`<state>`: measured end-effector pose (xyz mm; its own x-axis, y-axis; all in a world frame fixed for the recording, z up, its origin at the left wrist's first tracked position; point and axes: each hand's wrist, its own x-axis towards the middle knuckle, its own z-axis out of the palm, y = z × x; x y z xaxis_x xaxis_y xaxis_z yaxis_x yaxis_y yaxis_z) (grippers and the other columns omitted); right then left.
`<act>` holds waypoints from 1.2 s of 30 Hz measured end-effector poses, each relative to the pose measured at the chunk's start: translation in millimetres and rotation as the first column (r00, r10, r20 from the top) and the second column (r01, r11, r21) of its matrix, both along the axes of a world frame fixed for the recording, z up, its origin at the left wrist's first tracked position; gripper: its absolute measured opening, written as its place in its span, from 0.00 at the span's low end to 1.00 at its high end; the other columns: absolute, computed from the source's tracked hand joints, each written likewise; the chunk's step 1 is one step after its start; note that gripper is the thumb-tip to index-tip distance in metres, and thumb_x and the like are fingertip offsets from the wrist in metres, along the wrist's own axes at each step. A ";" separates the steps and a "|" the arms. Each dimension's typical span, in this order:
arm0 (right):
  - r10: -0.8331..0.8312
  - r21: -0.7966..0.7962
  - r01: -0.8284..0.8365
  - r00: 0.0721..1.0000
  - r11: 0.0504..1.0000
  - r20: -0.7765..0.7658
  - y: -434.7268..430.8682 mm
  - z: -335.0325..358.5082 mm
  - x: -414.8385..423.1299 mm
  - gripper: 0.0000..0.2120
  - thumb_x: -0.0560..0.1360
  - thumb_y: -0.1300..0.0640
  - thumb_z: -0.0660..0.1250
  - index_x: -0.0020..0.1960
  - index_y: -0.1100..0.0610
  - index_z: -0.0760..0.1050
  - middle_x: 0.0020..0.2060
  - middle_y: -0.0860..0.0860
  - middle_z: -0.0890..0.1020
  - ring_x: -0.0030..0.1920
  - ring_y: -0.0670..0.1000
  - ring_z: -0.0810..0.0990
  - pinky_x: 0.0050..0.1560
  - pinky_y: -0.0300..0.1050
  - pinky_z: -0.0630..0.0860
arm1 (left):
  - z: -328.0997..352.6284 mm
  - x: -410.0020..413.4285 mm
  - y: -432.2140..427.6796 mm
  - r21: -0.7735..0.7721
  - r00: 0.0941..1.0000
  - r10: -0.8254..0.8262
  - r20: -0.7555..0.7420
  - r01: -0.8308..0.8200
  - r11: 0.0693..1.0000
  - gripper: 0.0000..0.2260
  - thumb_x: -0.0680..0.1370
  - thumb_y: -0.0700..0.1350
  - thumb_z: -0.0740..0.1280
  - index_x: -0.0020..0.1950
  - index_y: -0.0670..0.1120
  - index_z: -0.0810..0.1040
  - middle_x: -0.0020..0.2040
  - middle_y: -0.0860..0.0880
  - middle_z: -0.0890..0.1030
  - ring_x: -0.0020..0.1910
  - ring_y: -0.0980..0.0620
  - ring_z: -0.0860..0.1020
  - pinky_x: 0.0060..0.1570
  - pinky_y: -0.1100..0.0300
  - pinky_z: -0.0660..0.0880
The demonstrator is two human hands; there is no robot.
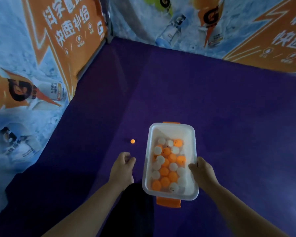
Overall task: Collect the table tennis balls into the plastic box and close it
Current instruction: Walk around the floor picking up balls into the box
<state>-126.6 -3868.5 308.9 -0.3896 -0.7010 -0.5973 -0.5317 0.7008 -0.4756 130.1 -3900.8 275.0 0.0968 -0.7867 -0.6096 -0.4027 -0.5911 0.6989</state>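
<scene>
A right hand (202,171) grips the right rim of the lidless plastic box (171,132) holding orange and white balls (167,166); the left hand (122,165), curled, contents unclear, hovers near 1 loose orange ball (132,141) on the purple floor (212,108), seemingly next to collect.

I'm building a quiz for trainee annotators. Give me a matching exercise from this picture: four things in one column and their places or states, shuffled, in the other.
Things
1. loose orange ball
2. plastic box
3. right hand
4. left hand

Places or states
A. grips the box's right rim
B. lidless, holding white and orange balls
C. alone on the purple floor
D. left of the box, touching neither it nor the loose ball

Pairs: 1-C, 2-B, 3-A, 4-D
</scene>
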 end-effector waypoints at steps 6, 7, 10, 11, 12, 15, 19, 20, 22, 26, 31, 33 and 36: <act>-0.138 0.048 0.141 0.989 0.989 -0.056 -101.9 -77.8 25.0 0.03 0.76 0.61 0.60 0.43 0.58 0.67 0.35 0.50 0.74 0.33 0.47 0.71 0.29 0.41 0.64 | -88.7 36.2 -122.3 0.112 0.957 -0.227 0.178 0.210 0.971 0.15 0.79 0.47 0.61 0.66 0.48 0.69 0.58 0.49 0.77 0.49 0.49 0.78 0.41 0.58 0.71; -0.145 0.054 0.149 0.987 0.987 -0.073 -115.9 -95.2 27.8 0.03 0.76 0.61 0.59 0.44 0.59 0.67 0.35 0.50 0.73 0.33 0.47 0.71 0.28 0.41 0.63 | -107.8 37.4 -139.8 0.132 0.946 -0.256 0.198 0.233 0.963 0.16 0.79 0.46 0.61 0.66 0.48 0.69 0.59 0.49 0.77 0.50 0.48 0.78 0.41 0.58 0.70; -0.177 0.063 0.185 0.977 0.981 -0.118 -150.4 -150.9 34.7 0.05 0.76 0.59 0.60 0.43 0.60 0.67 0.35 0.51 0.74 0.33 0.48 0.70 0.29 0.43 0.64 | -170.3 36.1 -181.0 0.197 0.896 -0.338 0.287 0.289 0.937 0.17 0.80 0.45 0.60 0.68 0.46 0.69 0.63 0.48 0.76 0.55 0.48 0.77 0.43 0.58 0.69; -0.193 0.067 0.202 0.974 0.977 -0.122 -160.6 -171.2 36.4 0.06 0.76 0.58 0.60 0.42 0.59 0.67 0.35 0.52 0.74 0.33 0.49 0.70 0.29 0.43 0.64 | -194.5 35.0 -192.2 0.221 0.874 -0.369 0.315 0.311 0.925 0.17 0.80 0.45 0.59 0.68 0.46 0.69 0.63 0.48 0.76 0.55 0.47 0.77 0.44 0.58 0.69; -0.214 0.073 0.224 0.969 0.972 -0.119 -169.8 -191.2 38.0 0.06 0.76 0.58 0.60 0.42 0.59 0.67 0.35 0.52 0.75 0.33 0.50 0.71 0.29 0.43 0.65 | -220.1 33.7 -201.7 0.252 0.853 -0.403 0.333 0.331 0.909 0.16 0.79 0.44 0.59 0.68 0.46 0.69 0.63 0.48 0.76 0.55 0.47 0.77 0.44 0.58 0.70; -0.271 0.074 0.276 0.960 0.958 -0.077 -193.6 -254.6 40.1 0.07 0.75 0.59 0.60 0.39 0.58 0.67 0.33 0.52 0.75 0.32 0.50 0.71 0.29 0.43 0.66 | -299.8 28.9 -223.8 0.311 0.817 -0.458 0.351 0.359 0.880 0.16 0.79 0.44 0.60 0.67 0.46 0.69 0.64 0.48 0.75 0.57 0.46 0.76 0.48 0.56 0.72; -0.311 0.070 0.315 0.949 0.947 -0.058 -211.9 -351.1 38.7 0.06 0.75 0.60 0.61 0.40 0.60 0.69 0.32 0.53 0.75 0.32 0.50 0.70 0.29 0.43 0.67 | -411.4 19.7 -243.0 0.320 0.876 -0.356 0.324 0.253 0.913 0.18 0.79 0.45 0.63 0.69 0.46 0.69 0.67 0.46 0.73 0.60 0.44 0.75 0.52 0.55 0.71; -0.318 0.068 0.321 0.946 0.945 -0.059 -213.2 -374.9 39.0 0.06 0.75 0.60 0.61 0.40 0.61 0.68 0.32 0.53 0.75 0.31 0.50 0.70 0.28 0.43 0.66 | -438.7 18.1 -246.2 0.320 0.893 -0.313 0.322 0.209 0.924 0.18 0.79 0.45 0.63 0.68 0.46 0.69 0.67 0.46 0.73 0.59 0.43 0.76 0.49 0.56 0.71; -0.335 0.063 0.339 0.940 0.939 -0.058 -215.1 -420.3 40.0 0.07 0.75 0.60 0.61 0.41 0.62 0.68 0.31 0.53 0.73 0.31 0.50 0.69 0.28 0.43 0.66 | -491.8 15.4 -253.5 0.312 0.902 -0.275 0.333 0.170 0.935 0.17 0.78 0.44 0.64 0.67 0.46 0.70 0.66 0.43 0.73 0.56 0.41 0.77 0.48 0.55 0.72; -0.376 0.043 0.377 0.926 0.925 -0.035 -215.2 -499.8 38.0 0.10 0.75 0.59 0.62 0.39 0.63 0.65 0.30 0.52 0.71 0.30 0.50 0.66 0.28 0.43 0.64 | -586.9 10.3 -267.9 0.285 0.755 -0.519 0.400 0.435 0.854 0.20 0.78 0.39 0.61 0.70 0.49 0.69 0.67 0.44 0.70 0.65 0.43 0.69 0.61 0.50 0.71; -0.413 0.015 0.413 0.911 0.911 -0.010 -207.6 -570.2 30.3 0.12 0.76 0.60 0.63 0.38 0.64 0.64 0.29 0.51 0.68 0.30 0.49 0.64 0.29 0.44 0.63 | -664.3 -3.4 -290.0 0.257 0.553 -0.682 0.479 0.655 0.711 0.22 0.76 0.36 0.61 0.69 0.51 0.71 0.71 0.45 0.65 0.70 0.43 0.61 0.64 0.51 0.67; -0.441 0.022 0.441 0.897 0.897 0.000 -203.8 -584.6 27.8 0.12 0.76 0.60 0.63 0.39 0.65 0.64 0.30 0.52 0.68 0.31 0.49 0.65 0.29 0.44 0.64 | -682.1 -7.4 -292.8 0.303 0.552 -0.699 0.454 0.643 0.704 0.20 0.77 0.35 0.60 0.68 0.49 0.73 0.71 0.44 0.65 0.70 0.42 0.61 0.65 0.51 0.66; -0.474 0.039 0.473 0.881 0.880 0.011 -200.5 -590.5 23.1 0.11 0.76 0.58 0.63 0.42 0.65 0.66 0.32 0.53 0.71 0.32 0.50 0.68 0.30 0.45 0.68 | -679.7 -11.5 -292.4 0.280 0.648 -0.611 0.455 0.547 0.789 0.17 0.77 0.34 0.59 0.64 0.45 0.76 0.64 0.39 0.71 0.64 0.38 0.67 0.59 0.51 0.68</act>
<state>-103.6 -4069.0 -281.7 -0.6578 -0.4151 -0.6285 -0.1231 0.8825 -0.4540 118.7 -4193.1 -404.7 -0.0444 -0.7209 -0.6916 -0.9546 -0.1736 0.2422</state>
